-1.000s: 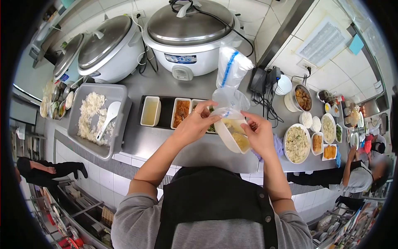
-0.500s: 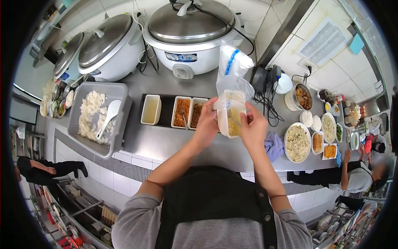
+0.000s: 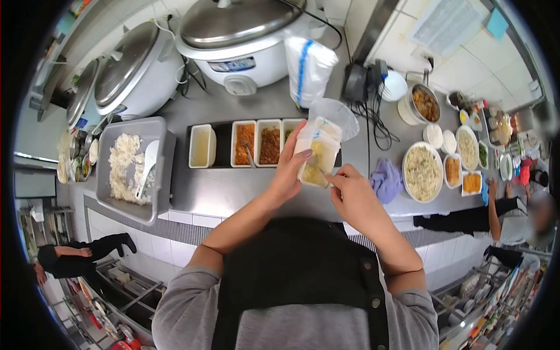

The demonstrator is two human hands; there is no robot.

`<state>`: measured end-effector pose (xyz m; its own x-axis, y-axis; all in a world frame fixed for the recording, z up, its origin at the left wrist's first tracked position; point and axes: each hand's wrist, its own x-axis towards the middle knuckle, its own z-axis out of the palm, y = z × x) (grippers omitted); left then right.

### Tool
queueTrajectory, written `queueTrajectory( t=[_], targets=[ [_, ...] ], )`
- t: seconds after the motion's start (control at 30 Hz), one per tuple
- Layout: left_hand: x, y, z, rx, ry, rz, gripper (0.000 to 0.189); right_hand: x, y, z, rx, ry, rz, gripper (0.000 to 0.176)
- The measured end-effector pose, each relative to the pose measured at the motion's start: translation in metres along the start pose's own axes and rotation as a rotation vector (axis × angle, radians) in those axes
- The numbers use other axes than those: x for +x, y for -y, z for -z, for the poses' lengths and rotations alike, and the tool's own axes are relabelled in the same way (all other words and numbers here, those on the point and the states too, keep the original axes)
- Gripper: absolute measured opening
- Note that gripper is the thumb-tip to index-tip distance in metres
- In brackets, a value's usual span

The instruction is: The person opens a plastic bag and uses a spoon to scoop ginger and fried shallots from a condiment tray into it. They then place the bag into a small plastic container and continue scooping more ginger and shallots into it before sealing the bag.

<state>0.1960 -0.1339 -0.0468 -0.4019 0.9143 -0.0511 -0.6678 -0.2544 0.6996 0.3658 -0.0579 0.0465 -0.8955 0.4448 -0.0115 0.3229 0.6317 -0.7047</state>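
A white rectangular container (image 3: 321,150) with yellowish food in it is tilted above the counter's front part. My left hand (image 3: 288,166) grips its left side, thumb over the rim. A clear plastic bag (image 3: 333,119) lies against the container's top end. My right hand (image 3: 352,189) is closed at the lower right of the container, on a thin utensil whose tip is in the food. Behind my left hand stand white tubs with orange-brown food (image 3: 242,153) and dark brown food (image 3: 270,144), and further left a tub of pale yellow food (image 3: 201,153).
A grey bin (image 3: 161,169) of rice with a white paddle stands left. Large cookers (image 3: 242,58) line the back beside a plastic-wrapped stack (image 3: 309,70). Cables, a purple cloth (image 3: 386,181) and food bowls (image 3: 422,173) are on the right. Other people stand at both sides.
The container has tilted more and come away from the tubs. My right hand has moved from its side to its lower end, now on the utensil. The camera view has shifted.
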Motion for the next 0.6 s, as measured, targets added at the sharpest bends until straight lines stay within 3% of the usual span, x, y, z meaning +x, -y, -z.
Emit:
queueTrajectory(
  t=[0.07, 0.13, 0.33, 0.4, 0.43, 0.6],
  targets=[
    [-0.004, 0.013, -0.007, 0.048, 0.034, 0.048, 0.074, -0.014, -0.003, 0.002, -0.255, -0.123, 0.019, 0.029],
    [-0.003, 0.023, -0.015, -0.054, 0.105, 0.195, 0.075, -0.025, -0.011, 0.005, -0.320, -0.158, 0.022, 0.028],
    [0.004, 0.063, -0.031, 0.034, 0.156, 0.348, 0.082, -0.062, -0.024, 0.006, -0.282, 0.042, -0.280, 0.041],
    [0.009, 0.071, -0.027, -0.039, 0.240, 0.357, 0.081, -0.073, -0.022, 0.013, -0.561, -0.073, -0.119, 0.026],
    [0.008, 0.071, -0.027, -0.040, 0.270, 0.389, 0.083, -0.076, -0.022, 0.014, -0.602, -0.098, -0.149, 0.022],
    [0.001, 0.067, -0.027, -0.169, 0.348, 0.557, 0.084, -0.084, -0.017, 0.034, -0.459, -0.158, -0.181, 0.015]
  ],
)
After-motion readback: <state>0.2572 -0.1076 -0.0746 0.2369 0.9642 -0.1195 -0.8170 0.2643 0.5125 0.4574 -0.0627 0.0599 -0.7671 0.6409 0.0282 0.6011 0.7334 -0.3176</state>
